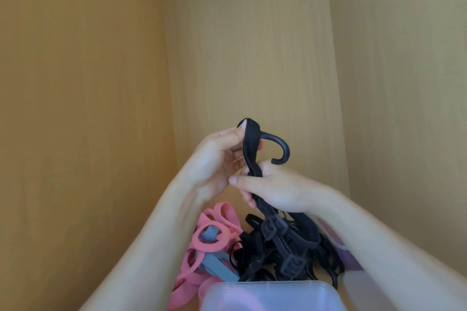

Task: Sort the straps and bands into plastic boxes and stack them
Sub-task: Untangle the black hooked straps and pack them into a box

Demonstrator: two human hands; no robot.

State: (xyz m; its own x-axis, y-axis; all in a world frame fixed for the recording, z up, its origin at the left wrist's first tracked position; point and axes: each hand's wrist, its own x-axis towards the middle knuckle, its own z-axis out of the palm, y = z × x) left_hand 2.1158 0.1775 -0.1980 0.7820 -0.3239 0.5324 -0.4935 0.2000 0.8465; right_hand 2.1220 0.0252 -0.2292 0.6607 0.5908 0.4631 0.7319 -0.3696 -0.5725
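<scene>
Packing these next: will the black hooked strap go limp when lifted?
Probably limp: the black strap folds over the left hand and droops below the right hand. Its hook holds its curve, so likely rigid, and may snag.

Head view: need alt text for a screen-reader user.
The left hand pinches the top loop of a black strap with a hooked end, and the right hand grips it lower down. Below lie a tangle of black buckled straps, pink bands and a clear plastic box, before wood panels.
</scene>
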